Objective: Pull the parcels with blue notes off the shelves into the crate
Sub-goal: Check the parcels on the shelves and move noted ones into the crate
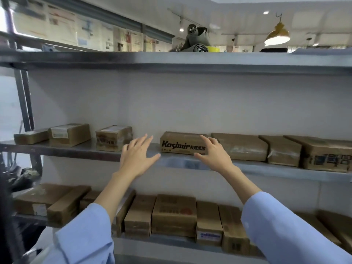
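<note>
Brown cardboard parcels fill two levels of a grey steel shelf unit (pixel 171 60). Reference item: the brown cardboard carton printed "Kasimir" in black (pixel 179 142), standing on the middle shelf (pixel 76 150). The middle shelf holds seven parcels: three to the left of the Kasimir carton, the carton itself, and three to its right, the nearest right-hand parcel (pixel 240 147) set just beside it. The lower shelf (pixel 167 241), below the carton, holds at least nine parcels packed side by side; the exact number cannot be told, because a sleeve covers part of the row. One lower parcel, below and right of the carton, carries a white label with a blue band (pixel 208 235); blur prevents telling whether any parcel bears a blue note. Two hands are raised toward the carton. The left hand (pixel 137 158) is just left of the carton, in front of the shelf lip, fingers straight and fanned, holding nothing. The right hand (pixel 214 156) spans the carton's right end, fingers spread and slightly bent, forefinger over the top edge, thumb at the lower front edge; contact cannot be confirmed. Both forearms emerge from light-blue sleeves (pixel 285 231).
</note>
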### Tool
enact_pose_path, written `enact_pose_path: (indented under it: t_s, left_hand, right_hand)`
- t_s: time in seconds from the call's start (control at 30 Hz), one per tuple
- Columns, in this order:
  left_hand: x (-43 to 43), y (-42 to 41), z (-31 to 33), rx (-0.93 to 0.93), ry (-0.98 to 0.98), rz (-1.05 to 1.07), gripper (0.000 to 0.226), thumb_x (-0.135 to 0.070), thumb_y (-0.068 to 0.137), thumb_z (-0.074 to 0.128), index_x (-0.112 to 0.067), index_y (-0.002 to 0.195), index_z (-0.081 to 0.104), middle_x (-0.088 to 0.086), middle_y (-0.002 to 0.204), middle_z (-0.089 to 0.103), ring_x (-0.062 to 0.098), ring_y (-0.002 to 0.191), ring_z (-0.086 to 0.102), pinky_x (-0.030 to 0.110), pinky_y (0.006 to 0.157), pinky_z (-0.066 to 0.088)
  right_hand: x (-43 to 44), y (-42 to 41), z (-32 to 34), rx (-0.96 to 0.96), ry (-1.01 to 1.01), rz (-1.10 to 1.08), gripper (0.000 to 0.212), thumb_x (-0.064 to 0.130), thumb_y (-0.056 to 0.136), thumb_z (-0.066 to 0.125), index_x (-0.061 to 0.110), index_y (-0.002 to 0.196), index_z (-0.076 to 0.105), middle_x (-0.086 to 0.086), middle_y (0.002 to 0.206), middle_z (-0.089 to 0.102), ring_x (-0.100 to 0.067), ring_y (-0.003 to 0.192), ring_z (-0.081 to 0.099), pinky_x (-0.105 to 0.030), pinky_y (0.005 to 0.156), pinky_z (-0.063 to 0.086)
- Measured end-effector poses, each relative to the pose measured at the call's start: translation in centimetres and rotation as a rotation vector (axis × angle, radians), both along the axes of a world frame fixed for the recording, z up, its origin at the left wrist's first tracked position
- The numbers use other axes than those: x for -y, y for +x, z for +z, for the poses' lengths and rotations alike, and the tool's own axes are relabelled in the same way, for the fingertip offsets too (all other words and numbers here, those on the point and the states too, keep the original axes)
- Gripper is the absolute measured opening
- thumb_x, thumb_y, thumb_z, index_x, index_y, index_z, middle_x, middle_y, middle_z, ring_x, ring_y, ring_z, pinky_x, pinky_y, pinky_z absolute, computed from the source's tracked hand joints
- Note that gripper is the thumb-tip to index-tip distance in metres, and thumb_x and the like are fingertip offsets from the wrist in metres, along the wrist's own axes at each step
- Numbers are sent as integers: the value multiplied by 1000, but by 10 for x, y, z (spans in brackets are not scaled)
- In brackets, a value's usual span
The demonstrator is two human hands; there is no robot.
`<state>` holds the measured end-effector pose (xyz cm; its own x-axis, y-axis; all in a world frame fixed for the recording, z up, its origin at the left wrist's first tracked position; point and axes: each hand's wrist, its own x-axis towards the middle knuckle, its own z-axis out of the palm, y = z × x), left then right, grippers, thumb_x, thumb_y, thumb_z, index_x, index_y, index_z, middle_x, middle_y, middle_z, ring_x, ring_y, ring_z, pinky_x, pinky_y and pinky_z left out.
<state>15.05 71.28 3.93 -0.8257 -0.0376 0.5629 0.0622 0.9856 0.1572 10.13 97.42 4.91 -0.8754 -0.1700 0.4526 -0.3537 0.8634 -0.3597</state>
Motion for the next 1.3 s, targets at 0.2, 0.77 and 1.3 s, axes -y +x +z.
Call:
enact_pose_path:
  t_s: [0.2,0.77,1.3]
  left_hand:
    - [-3,-71,-3,37,-3,-35,73,-61,93,45,-31,155,19,-9,162,16,15,147,18,41,115,17]
    - [6,-197,-24,64,388,-382,71,-40,85,71,-21,147,41,4,147,45,25,133,44,39,107,39]
    - [53,-209,-27,19,471,-515,58,-26,81,78,-26,133,52,-3,131,54,11,115,47,25,94,35]
  right_hand:
    - [9,-63,-11,37,-55,10,76,37,92,61,26,155,21,-9,158,22,-29,141,30,-44,105,41]
    - [17,-127,-28,-24,-175,-102,61,22,91,65,17,146,39,-12,151,33,-31,132,43,-45,103,44]
    - [20,-145,-33,-8,-384,-31,71,27,81,80,16,143,45,-7,134,54,-20,121,52,-31,101,45]
